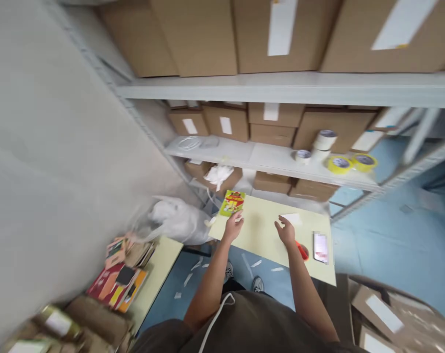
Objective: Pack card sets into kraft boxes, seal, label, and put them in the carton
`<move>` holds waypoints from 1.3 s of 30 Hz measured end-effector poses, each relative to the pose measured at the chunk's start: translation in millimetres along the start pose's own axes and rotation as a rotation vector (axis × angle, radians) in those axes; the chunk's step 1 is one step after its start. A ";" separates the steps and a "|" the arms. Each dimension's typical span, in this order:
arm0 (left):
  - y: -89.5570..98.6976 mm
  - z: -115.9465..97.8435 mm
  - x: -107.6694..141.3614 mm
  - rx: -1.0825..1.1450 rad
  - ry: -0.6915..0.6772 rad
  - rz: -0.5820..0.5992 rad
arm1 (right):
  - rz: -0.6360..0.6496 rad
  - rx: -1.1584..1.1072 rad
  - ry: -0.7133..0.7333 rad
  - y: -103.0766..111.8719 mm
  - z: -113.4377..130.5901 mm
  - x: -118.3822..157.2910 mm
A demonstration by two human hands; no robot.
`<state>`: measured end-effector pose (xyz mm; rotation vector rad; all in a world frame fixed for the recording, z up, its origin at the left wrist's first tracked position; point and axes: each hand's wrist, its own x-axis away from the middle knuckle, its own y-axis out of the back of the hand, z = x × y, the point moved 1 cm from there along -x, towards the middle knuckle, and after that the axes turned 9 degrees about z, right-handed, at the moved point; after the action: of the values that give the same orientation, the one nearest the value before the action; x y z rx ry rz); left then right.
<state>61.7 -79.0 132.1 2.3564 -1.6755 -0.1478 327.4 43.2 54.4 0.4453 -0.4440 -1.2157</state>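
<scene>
A yellow-green packet (233, 202) with red print lies at the left end of the pale yellow table (261, 220). My left hand (234, 227) is just below the packet's near edge, fingers apart and holding nothing; whether it touches the packet I cannot tell. Over the right half of the table, my right hand (285, 230) hangs with thumb and fingers apart, nothing between them. Behind it lies a white paper (293, 218). A red object (302, 251), partly hidden by my right forearm, rests beside the wrist. Farther right is a phone (321, 247) with a lit screen.
A shelf (244, 156) behind the table bears cardboard boxes (230, 122), white tape rolls (324, 140) and yellow tape rolls (339, 164). At the left are a white plastic bag (182, 218) and a side table (162, 260) with papers. An open carton (382, 314) stands at the lower right.
</scene>
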 end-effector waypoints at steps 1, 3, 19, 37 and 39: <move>15.5 4.2 11.0 0.001 0.016 -0.043 | 0.040 -0.014 0.036 -10.9 12.0 -5.4; 47.8 16.4 36.8 0.003 0.056 -0.143 | 0.121 -0.036 0.098 -36.6 35.8 -11.8; 228.7 96.6 172.8 0.048 0.197 -0.699 | 0.639 -0.038 0.555 -265.0 222.1 39.4; 432.9 244.4 94.1 0.270 0.206 -0.634 | 0.742 0.139 0.410 -540.4 314.5 1.1; 441.5 256.8 94.2 0.233 0.211 -0.607 | 0.730 0.186 0.367 -577.4 318.4 -8.9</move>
<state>-368.2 -340.5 3.3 2.8658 -0.8851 0.1952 -303.6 -141.0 1.3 0.5850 -0.3551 -0.3756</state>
